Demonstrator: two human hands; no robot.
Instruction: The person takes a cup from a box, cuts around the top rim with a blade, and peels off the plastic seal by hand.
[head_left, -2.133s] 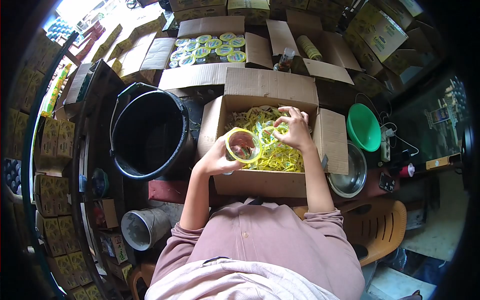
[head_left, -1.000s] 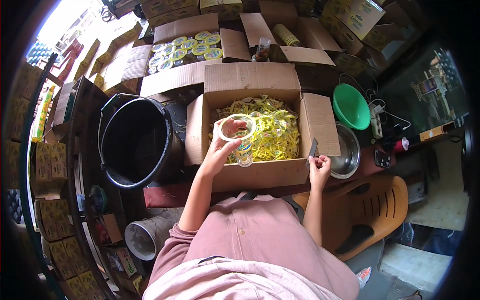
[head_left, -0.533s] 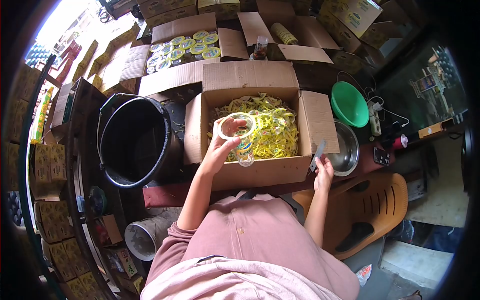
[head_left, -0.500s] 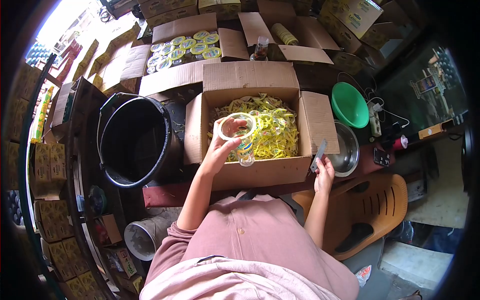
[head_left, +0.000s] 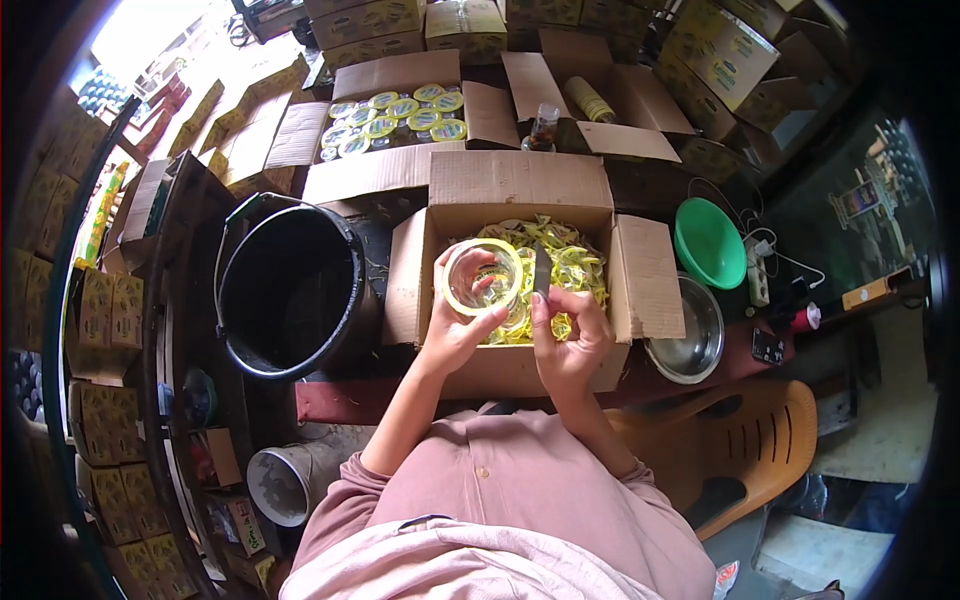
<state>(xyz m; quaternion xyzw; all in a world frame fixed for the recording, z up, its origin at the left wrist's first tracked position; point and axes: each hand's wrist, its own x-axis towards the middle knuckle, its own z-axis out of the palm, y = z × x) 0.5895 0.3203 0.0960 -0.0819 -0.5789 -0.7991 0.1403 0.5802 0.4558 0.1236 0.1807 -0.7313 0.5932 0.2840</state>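
Observation:
My left hand [head_left: 450, 335] grips a clear plastic cup [head_left: 466, 296] with a yellow rim and printed side, its open mouth tilted up toward me. Between thumb and fingers, my right hand [head_left: 572, 342] pinches a narrow flat blade [head_left: 542, 270], dark on the side I see, pointing up just right of the cup's rim. I cannot tell whether blade and rim touch. Both hands are over an open cardboard box [head_left: 520, 180] heaped with yellow and clear plastic scraps [head_left: 582, 262].
A black bucket [head_left: 232, 300] stands at left. On the right are a green bowl [head_left: 710, 243], a steel bowl [head_left: 700, 350] and an orange plastic chair [head_left: 770, 440]. Behind, one carton [head_left: 385, 165] holds several yellow-lidded cups; a glass jar [head_left: 543, 128] stands beside another carton with stacked lids.
My right hand has moved left with the blade, from beside the box's right flap to beside the cup. The cup's mouth now faces me more. The view has shifted slightly.

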